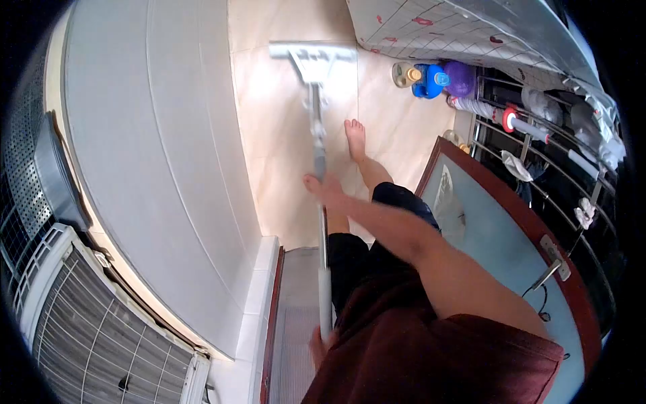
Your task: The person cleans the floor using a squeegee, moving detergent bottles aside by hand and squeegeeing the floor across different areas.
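Operator: The fingers of the left hand (317,347) fold around the lower end of the pole (323,232), near the dark red shirt (431,343). This hand shows only partly to me, but its grip looks closed.

Partner: And the right hand (323,190)?

Operator: It is farther along, also closed around the pole. It is a little blurred, so I cannot tell each finger. I think the hands are placed well apart so that one steadies the end and the other guides.

Partner: What about the door (464,202)?

Operator: It stands to the right of the person, with its handle (542,277) toward me. Maybe it is swung aside to leave room for the legs.

Partner: Where is the mop (319,160) itself?

Operator: It reaches forward from the body, past the bare foot (356,138). Its wide white head (313,57) appears to lie flat on the tiled floor (269,128), probably so that its whole width makes contact.

Partner: Is something beside it?

Operator: To the right, a clear bottle (404,75), a blue bottle (424,82) and a purple round thing (459,79) stand close together below the patterned sheet (437,30), perhaps to be out of the way.

Partner: Any brand or label?

Operator: I can read none. The sheet has red marks, but from here I cannot tell whether they are letters.
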The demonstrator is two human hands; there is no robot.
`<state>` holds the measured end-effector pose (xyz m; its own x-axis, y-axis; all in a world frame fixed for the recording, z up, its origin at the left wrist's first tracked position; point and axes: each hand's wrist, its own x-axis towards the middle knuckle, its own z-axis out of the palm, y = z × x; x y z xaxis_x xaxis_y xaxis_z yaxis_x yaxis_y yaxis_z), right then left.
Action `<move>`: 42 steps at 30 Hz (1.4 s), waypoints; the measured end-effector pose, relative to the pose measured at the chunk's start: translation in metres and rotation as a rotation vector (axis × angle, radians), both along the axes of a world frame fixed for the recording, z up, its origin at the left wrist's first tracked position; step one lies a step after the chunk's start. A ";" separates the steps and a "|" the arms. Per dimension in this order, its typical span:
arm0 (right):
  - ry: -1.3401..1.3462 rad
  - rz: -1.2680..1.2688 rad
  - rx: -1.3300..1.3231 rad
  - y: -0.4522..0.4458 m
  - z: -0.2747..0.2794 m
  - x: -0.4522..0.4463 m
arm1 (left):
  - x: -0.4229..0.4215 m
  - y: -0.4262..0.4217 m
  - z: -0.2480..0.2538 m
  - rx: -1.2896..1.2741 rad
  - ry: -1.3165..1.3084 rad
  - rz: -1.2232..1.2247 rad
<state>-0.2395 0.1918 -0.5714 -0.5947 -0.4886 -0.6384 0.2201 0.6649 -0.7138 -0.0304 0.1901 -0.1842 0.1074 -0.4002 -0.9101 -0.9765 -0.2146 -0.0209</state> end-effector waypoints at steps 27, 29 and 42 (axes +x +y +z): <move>-0.144 0.098 0.324 -0.093 0.018 0.147 | 0.160 -0.039 -0.020 -0.091 -0.094 0.038; 0.003 -0.099 0.316 -0.132 -0.025 0.070 | 0.124 -0.057 -0.079 -0.200 0.184 -0.043; -0.591 -0.071 0.102 -0.087 0.020 0.183 | 0.180 -0.048 -0.005 -0.060 0.074 -0.110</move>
